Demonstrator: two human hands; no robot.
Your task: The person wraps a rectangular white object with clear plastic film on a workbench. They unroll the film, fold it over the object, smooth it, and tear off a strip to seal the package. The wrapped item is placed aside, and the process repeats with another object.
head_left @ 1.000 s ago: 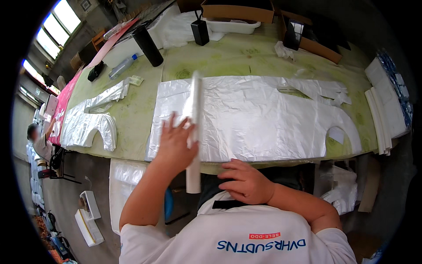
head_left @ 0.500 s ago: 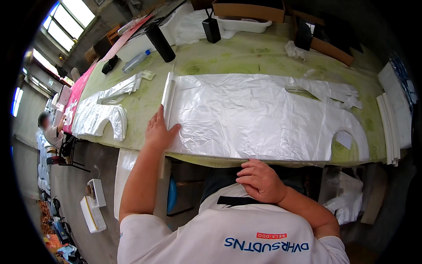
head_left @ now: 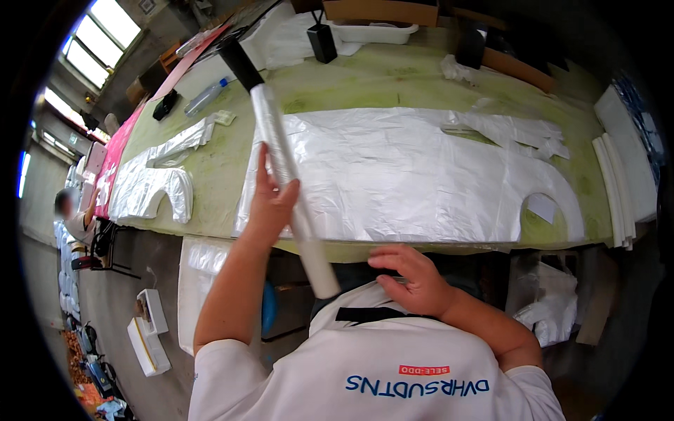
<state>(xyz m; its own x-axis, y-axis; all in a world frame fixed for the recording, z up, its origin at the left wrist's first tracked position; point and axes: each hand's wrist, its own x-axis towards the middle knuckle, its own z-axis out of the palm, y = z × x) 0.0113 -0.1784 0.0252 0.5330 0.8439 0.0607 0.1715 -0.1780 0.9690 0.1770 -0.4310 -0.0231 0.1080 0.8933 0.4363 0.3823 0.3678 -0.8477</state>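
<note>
Roll (head_left: 305, 226), wht, tubular: gripped in your L hand (head_left: 274, 200), thumb to R, index finger extended along L side. Roll slants across L part of wht plastic sheet (head_left: 400, 175); top end appears nr blk cylinder (head_left: 240, 63), btm end past front edge of tbl (head_left: 365, 88). Your R hand (head_left: 415, 281): nothing held, fingers loosely bent, thumb apart, nr tbl edge.

Daylight pours through left-hand windows (head_left: 105, 42) | grey wall (head_left: 156, 29) beside them | green-covered table (head_left: 351, 81) spans the middle | pink-covered table (head_left: 114, 161) off left | grey floor (head_left: 116, 298) below | far right sinks into shadow, perhaps wall
</note>
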